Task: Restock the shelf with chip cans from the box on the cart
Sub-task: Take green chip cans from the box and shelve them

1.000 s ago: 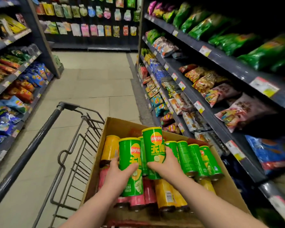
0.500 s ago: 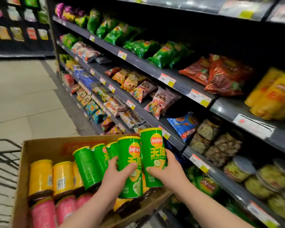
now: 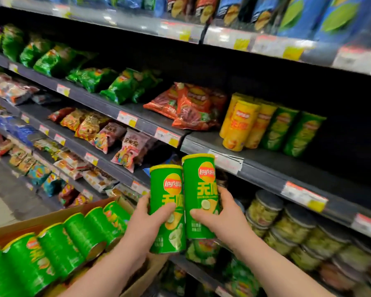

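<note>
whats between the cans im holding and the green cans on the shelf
Head view: past the held cans, only a white price label on the shelf edge, then bare shelf to the green cans.

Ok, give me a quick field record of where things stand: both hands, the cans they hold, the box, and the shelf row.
left hand: grips left green can, upright
right hand: grips right green can, upright, beside the other and slightly higher
box: lower left, boxed green cans lying in a row
shelf: above the held cans; yellow cans and shelf green cans standing, bare space in front of them
status: neither held can on the shelf yet
</note>
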`<state>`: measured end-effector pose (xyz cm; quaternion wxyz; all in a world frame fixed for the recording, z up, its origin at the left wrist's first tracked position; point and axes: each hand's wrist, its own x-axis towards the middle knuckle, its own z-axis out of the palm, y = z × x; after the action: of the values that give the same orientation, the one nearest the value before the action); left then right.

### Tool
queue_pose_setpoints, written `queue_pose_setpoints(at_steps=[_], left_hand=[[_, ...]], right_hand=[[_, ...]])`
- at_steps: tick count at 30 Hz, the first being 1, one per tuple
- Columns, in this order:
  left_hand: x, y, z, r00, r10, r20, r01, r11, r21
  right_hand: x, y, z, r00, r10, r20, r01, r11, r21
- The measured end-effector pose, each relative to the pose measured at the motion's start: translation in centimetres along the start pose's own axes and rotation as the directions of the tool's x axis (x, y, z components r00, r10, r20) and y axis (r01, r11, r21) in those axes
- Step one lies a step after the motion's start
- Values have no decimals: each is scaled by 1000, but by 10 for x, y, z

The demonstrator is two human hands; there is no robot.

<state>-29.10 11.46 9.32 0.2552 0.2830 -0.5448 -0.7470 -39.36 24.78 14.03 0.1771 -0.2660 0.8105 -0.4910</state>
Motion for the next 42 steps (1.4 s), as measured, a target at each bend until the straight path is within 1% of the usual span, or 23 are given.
queue_pose_setpoints(at_steps=[4,8,14,18,23,27,29,34,38,42], left_hand=[[9,11,65,994,12,105,-11,1000,-14],[21,19,126,985,70,156,-69,998,-12],[38,26,207,975,137,174,-138,990,-8],[46,31,246,967,188,174,-190,982,-3],[53,35,273,961,211,177,-208,977,-37],[63,40,282,952,240,189,-238,971,-37],[68,43,286,945,260,200,-257,966,-43],[84,52,294,929,287,233,-284,958,-45],[99,58,297,922,287,260,-287,957,-36],[111,59,297,908,286,305,-295,955,-16]], right_hand=[[10,4,-69,996,-23,-84,22,1000,-15],[27,7,-139,977,-119,-177,111,992,-55],[63,23,-230,952,-102,-290,85,994,-71],[94,43,-270,930,-62,-362,29,995,-96],[127,60,-290,906,-5,-424,-51,991,-120],[149,74,-294,890,-55,-454,-1,992,-122],[160,79,-295,881,-53,-469,-7,992,-126],[182,87,-295,879,38,-475,-104,988,-114],[196,85,-297,876,68,-477,-136,985,-110],[213,85,-297,856,99,-507,-174,979,-103]])
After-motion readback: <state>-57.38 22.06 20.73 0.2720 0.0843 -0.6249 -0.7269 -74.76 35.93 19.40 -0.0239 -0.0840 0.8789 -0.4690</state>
